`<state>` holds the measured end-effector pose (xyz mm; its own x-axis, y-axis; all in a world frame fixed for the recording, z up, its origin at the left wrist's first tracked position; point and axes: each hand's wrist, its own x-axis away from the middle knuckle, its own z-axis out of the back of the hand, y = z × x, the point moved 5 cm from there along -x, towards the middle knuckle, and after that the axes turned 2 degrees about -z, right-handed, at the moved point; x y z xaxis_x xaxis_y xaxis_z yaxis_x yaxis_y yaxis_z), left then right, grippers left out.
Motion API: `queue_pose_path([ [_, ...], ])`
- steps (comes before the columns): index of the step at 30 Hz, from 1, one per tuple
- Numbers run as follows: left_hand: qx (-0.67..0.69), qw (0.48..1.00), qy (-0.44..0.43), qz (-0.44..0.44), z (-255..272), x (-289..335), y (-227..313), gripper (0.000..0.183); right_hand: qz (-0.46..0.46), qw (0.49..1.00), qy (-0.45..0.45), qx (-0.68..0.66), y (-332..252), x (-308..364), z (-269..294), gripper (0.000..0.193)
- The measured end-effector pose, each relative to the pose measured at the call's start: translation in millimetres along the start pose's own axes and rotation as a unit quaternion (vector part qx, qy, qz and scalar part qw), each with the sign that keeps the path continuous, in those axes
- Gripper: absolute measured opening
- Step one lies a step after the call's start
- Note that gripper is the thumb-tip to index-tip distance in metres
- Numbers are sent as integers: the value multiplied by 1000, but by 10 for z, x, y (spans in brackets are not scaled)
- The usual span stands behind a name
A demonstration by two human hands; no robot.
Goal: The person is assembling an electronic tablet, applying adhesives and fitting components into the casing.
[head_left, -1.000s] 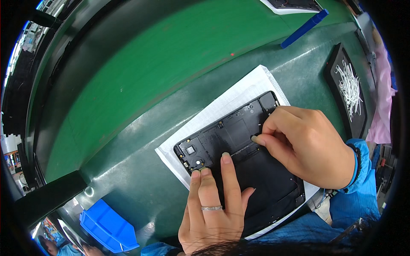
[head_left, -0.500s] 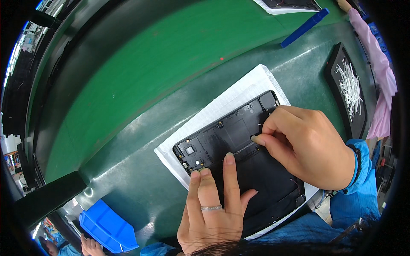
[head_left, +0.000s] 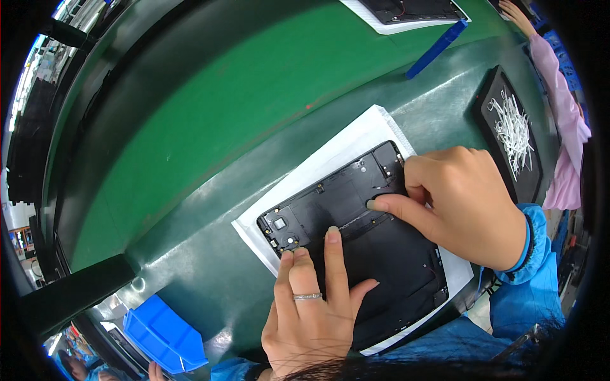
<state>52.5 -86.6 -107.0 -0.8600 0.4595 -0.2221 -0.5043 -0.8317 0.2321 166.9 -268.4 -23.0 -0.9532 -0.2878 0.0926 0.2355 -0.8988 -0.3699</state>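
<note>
A black tablet housing (head_left: pixel 330 203) with small gold contacts and a camera opening lies tilted on a white sheet (head_left: pixel 305 171). My left hand (head_left: pixel 311 305), a ring on one finger, rests on the housing's lower left part. Its fingers are stretched out and its thumb is apart; nothing is in it. At the right edge of the housing is my right hand (head_left: pixel 467 203). Its thumb presses on the inner surface beside a long thin seam, while the other fingers curl at the edge, their tips hidden. A thin dark wire shows near this hand.
A black tray (head_left: pixel 502 171) of white strips stands at the right. A blue marker (head_left: pixel 437 49) lies by the green belt (head_left: pixel 241 82), which carries another housing (head_left: pixel 413 9) on white sheeting. A blue bin (head_left: pixel 166 336) sits lower left. Another person's pink sleeve (head_left: pixel 559 108) shows far right.
My right hand has gone from a pinch to a spread thumb with fingers curled at the housing's edge. My left hand stays on the housing. The belt housing appears farther left.
</note>
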Motion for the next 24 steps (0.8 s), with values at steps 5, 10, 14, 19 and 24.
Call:
queue_pose_path([
  [5, 103, 986, 109, -72, -246, 82, -309, 93, 8, 1000, -19, -1, 34, -55, -20, 47],
  [10, -120, 982, -119, 86, 641, -423, 38, 63, 13, 996, -81, -35, 76, -79, 90, 40],
  [14, -77, 991, -81, 79, 805, -518, 31, 58, -7, 988, -148, -34, 30, -83, 87, 37],
  [19, -24, 996, -41, 77, 847, -429, -52, 50, 62, 993, -96, 3, 241, 110, 86, 44],
  [24, 34, 973, -47, 224, 978, 218, -35, 37, 66, 967, -216, 118, 236, 154, 101, 54],
])
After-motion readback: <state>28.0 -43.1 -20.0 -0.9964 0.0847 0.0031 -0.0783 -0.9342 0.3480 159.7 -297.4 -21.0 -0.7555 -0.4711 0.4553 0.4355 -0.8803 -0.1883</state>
